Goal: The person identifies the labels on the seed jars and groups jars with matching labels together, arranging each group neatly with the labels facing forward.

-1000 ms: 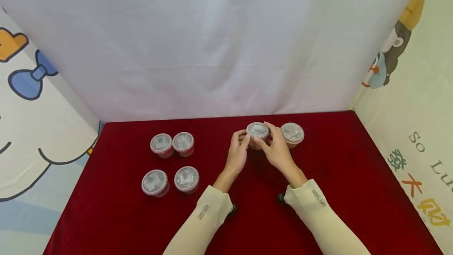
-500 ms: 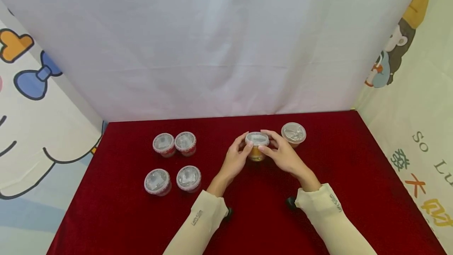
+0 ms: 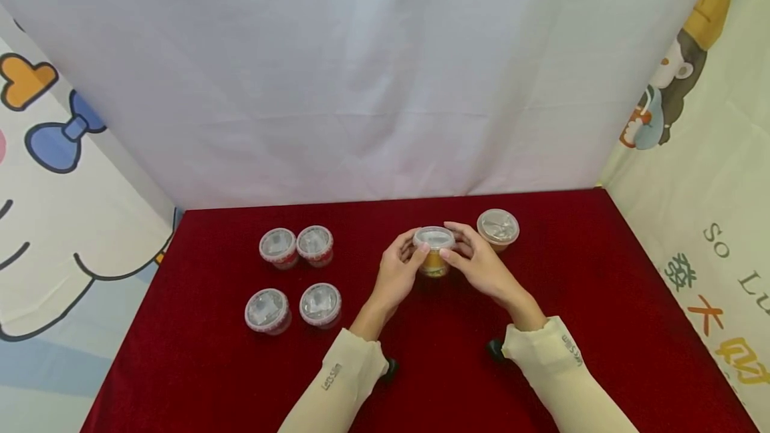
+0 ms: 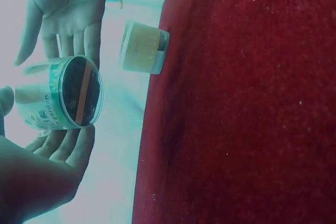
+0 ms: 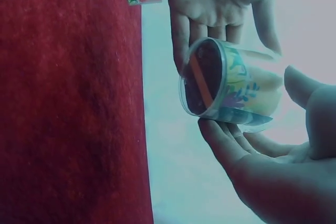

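Note:
A clear plastic cup (image 3: 435, 260) with a frosted lid and a yellowish printed band is held between both hands near the back of the table. My left hand (image 3: 396, 271) grips its left side, and my right hand (image 3: 484, 267) its right side, thumbs toward me. In the left wrist view the cup's base (image 4: 82, 92) looks dark with an orange strip, raised off the cloth. Colourful leaf prints (image 5: 241, 90) show on its wall in the right wrist view. A second lidded cup (image 3: 498, 227), tan-sided, stands just beyond my right hand.
Several lidded cups with red labels stand on the left: a touching pair, (image 3: 279, 246) behind, and two more in front, such as a front cup (image 3: 320, 304). Red cloth (image 3: 439, 366) covers the table. A white curtain (image 3: 385, 119) hangs behind, with printed sheets at both sides.
Both hands have brought the held cup a little toward me, away from the back edge, and its yellow band has come into sight. The other cups stay where they were.

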`<state>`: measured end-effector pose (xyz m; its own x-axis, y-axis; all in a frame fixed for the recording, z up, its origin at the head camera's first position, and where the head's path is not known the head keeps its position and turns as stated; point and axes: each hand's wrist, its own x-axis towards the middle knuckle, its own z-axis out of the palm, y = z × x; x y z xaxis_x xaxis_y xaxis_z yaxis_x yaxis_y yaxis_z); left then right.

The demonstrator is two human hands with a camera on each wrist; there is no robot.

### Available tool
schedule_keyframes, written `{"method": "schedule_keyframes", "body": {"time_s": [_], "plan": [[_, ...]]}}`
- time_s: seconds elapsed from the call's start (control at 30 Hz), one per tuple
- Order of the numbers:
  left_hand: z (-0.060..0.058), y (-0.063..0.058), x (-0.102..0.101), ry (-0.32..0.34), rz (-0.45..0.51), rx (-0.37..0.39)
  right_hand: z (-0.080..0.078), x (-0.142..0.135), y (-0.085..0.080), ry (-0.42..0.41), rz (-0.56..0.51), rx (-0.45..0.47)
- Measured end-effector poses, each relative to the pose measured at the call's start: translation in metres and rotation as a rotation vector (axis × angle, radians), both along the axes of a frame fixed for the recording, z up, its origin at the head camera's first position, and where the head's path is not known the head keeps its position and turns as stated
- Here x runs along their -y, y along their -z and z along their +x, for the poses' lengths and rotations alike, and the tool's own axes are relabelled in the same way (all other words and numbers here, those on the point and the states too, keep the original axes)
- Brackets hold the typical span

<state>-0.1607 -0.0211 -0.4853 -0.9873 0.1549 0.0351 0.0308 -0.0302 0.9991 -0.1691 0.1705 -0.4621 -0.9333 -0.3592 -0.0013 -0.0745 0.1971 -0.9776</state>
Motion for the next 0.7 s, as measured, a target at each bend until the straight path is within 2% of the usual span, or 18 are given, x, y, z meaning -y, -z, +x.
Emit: {"method": "schedule_keyframes", "body": {"time_s": [0.17,0.33,0.53,0.7], "plan": [[0.002,-0.001,-0.001,-0.064,-0.012,-0.003,0.002,0.005,0.003,0.019,-0.001,0.015],[0.006,-0.002,-0.002,-0.102,-0.038,0.036,0.003,0.006,0.006,0.005,0.001,0.038],[0.01,-0.003,0.0,-0.064,-0.065,0.072,0.004,0.003,0.006,-0.033,0.004,0.07],[0.012,-0.003,0.003,-0.019,-0.032,0.072,0.004,0.002,0.006,-0.05,0.0,0.072]]}}
